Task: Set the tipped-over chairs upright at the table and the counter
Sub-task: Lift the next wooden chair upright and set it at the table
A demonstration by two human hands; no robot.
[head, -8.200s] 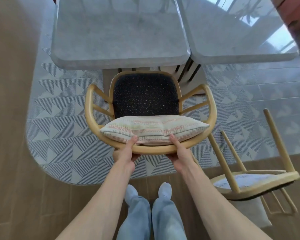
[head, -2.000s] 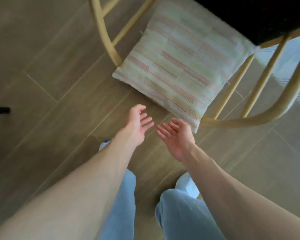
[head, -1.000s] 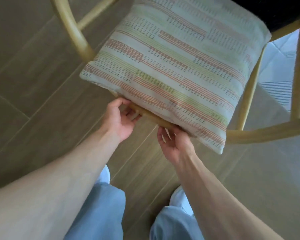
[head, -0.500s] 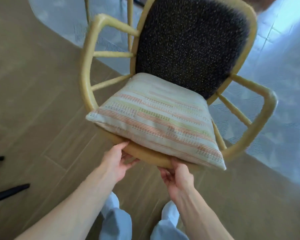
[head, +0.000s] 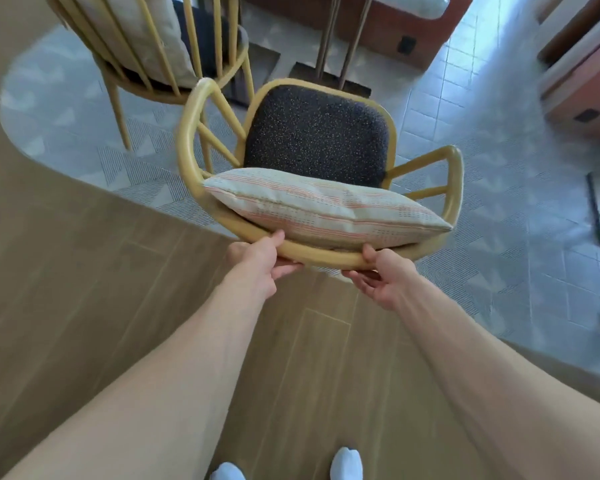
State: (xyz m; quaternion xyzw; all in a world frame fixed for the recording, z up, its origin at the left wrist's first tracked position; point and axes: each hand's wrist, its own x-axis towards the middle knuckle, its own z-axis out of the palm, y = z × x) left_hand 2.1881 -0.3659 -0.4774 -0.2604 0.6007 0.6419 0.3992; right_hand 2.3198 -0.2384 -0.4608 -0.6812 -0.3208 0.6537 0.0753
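- Step in hand, judged: one armchair (head: 317,161) is being stood up and carried by its curved back rail, centre of frame, over the edge where the wood floor (head: 84,271) meets the patterned rug (head: 499,209). Legs are hidden, so contact with the floor cannot be told.
- A second chair (head: 174,53) is seen upright at upper left on the rug, a pale cushion on its seat.
- Next move, judged: the held chair is to be lowered level onto all legs and pushed toward the worktop, of which only dark legs (head: 340,39) at top centre are seen; the rail should be kept level so the pillow is not shed.
- Striped pillow (head: 326,209) is carried inside the chair, lying against the rail, in front of the dark speckled seat pad (head: 316,133).
- Left hand (head: 257,261) grip: thumb over the rail, fingers curled beneath, lower centre.
- Right hand (head: 381,275) grip: the same rail is wrapped, thumb on top, fingers under, just right of the left.
- Containers: none seen.
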